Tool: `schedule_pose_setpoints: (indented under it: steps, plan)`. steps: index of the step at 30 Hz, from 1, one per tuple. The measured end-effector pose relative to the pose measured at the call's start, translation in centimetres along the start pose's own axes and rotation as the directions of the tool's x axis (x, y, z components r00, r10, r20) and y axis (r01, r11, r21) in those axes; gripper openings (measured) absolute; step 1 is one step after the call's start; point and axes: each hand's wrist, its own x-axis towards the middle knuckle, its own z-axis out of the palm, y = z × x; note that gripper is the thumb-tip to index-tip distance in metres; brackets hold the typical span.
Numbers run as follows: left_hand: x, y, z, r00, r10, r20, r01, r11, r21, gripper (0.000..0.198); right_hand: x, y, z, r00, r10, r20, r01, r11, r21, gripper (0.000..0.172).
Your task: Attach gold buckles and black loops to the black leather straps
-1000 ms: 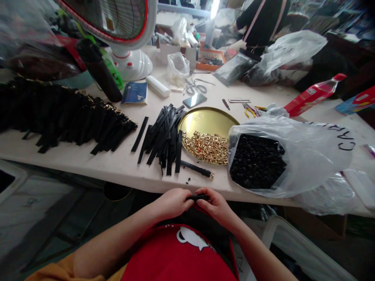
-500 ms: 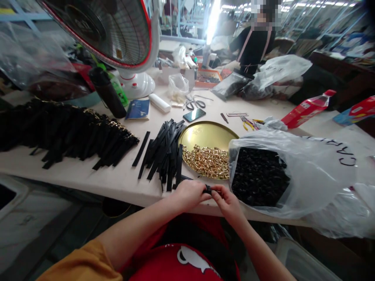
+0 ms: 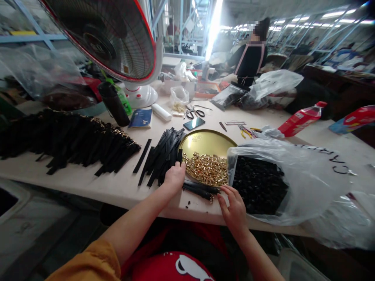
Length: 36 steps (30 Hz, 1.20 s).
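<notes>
At the far left of the pale surface [image 3: 117,183], we see a heap of black straps [image 3: 67,140] with gold fittings, and behind it a fan [image 3: 102,43]. Rightward come a dark bottle [image 3: 113,104], a blue booklet [image 3: 140,118], a pile of loose black strips [image 3: 164,146], a phone [image 3: 194,123] and a gold tray [image 3: 205,139] with gold buckles [image 3: 206,169] in its near half. A few buckled straps [image 3: 200,189] lie along the tray's near edge, between our hands. A plastic bag [image 3: 310,175] of black pieces [image 3: 259,185] hides the tray's right rim, and a red bottle [image 3: 301,119] stands behind the bag.

Our left hand [image 3: 175,175] curls its fingers at the near end of the loose strips; we cannot tell whether its grip has hold of one. Our right hand [image 3: 234,207] keeps a loose grip, thumb and fingers parted; its fingertips are at the buckled ends, and we cannot tell whether they touch.

Our left forearm slants up and rightward, the back of the hand uppermost; our right slants up and leftward, the hand beside the bag.
</notes>
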Motion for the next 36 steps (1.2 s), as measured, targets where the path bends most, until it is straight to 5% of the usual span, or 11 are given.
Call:
schedule_pose_setpoints:
  steps: [6,9,12,15,18,23,25,28,30,33,36]
  plan:
    - [-0.4,-1.4,-1.4,0.998,0.009,-0.059,-0.015,0.995,-0.095,0.046,2.1,4.1,-6.2,0.958,0.149,-0.245,-0.175,0.981,-0.087,0.027]
    - [-1.1,-2.8,-2.3,0.973,-0.085,-0.215,-0.022,0.894,-0.448,0.05,2.6,5.9,-8.5,0.931,0.245,-0.271,-0.281,0.954,-0.104,0.032]
    - [-3.0,-3.1,-3.3,0.978,-0.204,-0.042,0.053,0.438,-0.897,0.05,2.6,4.8,-8.6,0.931,0.317,-0.179,-0.323,0.946,-0.003,0.034]
    - [-5.8,-1.9,-3.7,0.971,-0.101,0.215,0.208,-0.073,-0.975,0.033,1.7,0.6,-6.7,0.931,0.33,0.159,-0.364,0.877,0.313,0.038]
    - [-8.6,-0.3,-3.1,0.958,-0.064,0.279,0.256,-0.244,-0.935,0.022,0.3,-4.5,-4.5,0.855,0.161,0.494,-0.464,0.662,0.588,0.045]
    - [-13.4,0.5,-1.4,0.931,0.067,0.358,0.364,-0.147,-0.92,0.022,-0.8,-7.5,-3.0,0.791,0.304,0.532,-0.606,0.518,0.604,0.032]
    - [-14.6,0.3,-1.5,0.919,0.171,0.356,0.343,0.104,-0.934,0.026,-0.6,-6.8,-3.1,0.769,0.329,0.548,-0.633,0.508,0.583,0.031]
    - [-14.4,0.2,-2.5,0.968,0.227,0.108,-0.019,0.495,-0.869,0.029,-0.4,-6.2,-3.3,0.734,0.311,0.604,-0.664,0.515,0.542,0.031]
    - [-13.2,0.3,-2.9,0.963,0.271,0.014,-0.162,0.618,-0.769,0.026,-0.3,-6.1,-3.1,0.716,0.286,0.637,-0.672,0.529,0.518,0.031]
    - [-11.3,0.7,-2.5,0.868,0.399,0.295,-0.008,0.607,-0.794,0.024,0.5,-5.0,-3.0,0.724,0.263,0.638,-0.644,0.587,0.489,0.033]
    - [-10.4,1.1,-1.3,0.746,0.422,0.516,0.373,0.376,-0.848,0.021,2.9,-1.1,-3.5,0.84,0.307,0.447,-0.482,0.8,0.357,0.037]
